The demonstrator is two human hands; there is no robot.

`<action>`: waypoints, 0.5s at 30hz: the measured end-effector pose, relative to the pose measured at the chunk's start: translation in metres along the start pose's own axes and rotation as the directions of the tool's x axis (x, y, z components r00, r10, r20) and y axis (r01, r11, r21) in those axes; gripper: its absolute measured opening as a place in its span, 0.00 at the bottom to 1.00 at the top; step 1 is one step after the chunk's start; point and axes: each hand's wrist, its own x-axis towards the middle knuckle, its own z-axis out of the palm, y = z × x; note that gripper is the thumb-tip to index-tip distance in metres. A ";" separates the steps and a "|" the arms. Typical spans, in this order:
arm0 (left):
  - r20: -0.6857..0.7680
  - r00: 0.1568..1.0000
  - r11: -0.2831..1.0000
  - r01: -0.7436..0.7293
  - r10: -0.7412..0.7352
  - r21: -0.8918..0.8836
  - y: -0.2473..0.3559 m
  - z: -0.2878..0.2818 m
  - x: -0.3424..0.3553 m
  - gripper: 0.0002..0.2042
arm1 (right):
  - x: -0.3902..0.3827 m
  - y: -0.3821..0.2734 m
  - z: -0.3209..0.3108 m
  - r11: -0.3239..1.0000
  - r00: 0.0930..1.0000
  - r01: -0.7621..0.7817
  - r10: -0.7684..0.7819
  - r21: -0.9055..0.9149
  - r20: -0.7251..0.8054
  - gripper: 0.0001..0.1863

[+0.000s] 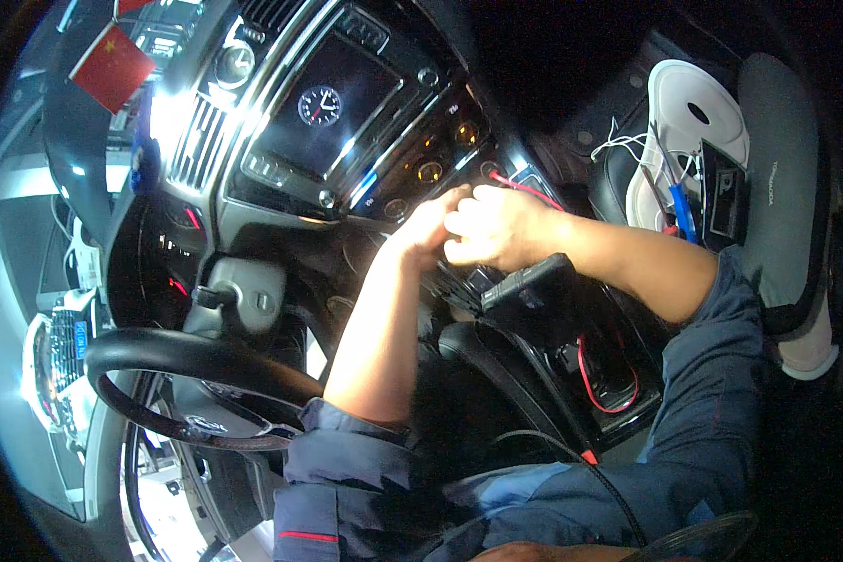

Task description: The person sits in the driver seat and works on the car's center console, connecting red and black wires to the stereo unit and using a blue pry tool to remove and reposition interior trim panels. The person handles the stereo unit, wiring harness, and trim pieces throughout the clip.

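Inside a car, reaches both bare forearms over the center console [478,279] and holds the left hand [426,225] and the right hand [501,225] close together near the round knobs [429,171]. Curls the fingers of both inward; hides from view anything between the fingertips, so cannot tell a grip from merely bent fingers. Has a red wire [534,191] just beside the right hand, running from the console toward the right forearm, and a black boxy part [531,292] near the right wrist. Wears dark blue sleeves [356,468] up at the elbows. Has a black steering wheel [197,351] beside the left arm and, farther off, a dark screen [361,122] with a clock dial, an air vent [199,140] and a small red flag [112,67]. Shows, beyond the right arm, a blue-handled tool [684,215], white wires [618,142] and a white rounded piece [693,94] with a dark hole.
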 end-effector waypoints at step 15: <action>-0.049 0.997 0.739 -0.078 0.060 -0.670 -0.021 0.030 0.008 0.20 | -0.007 0.001 0.006 0.975 0.912 -0.215 0.224 -0.063 0.344 0.06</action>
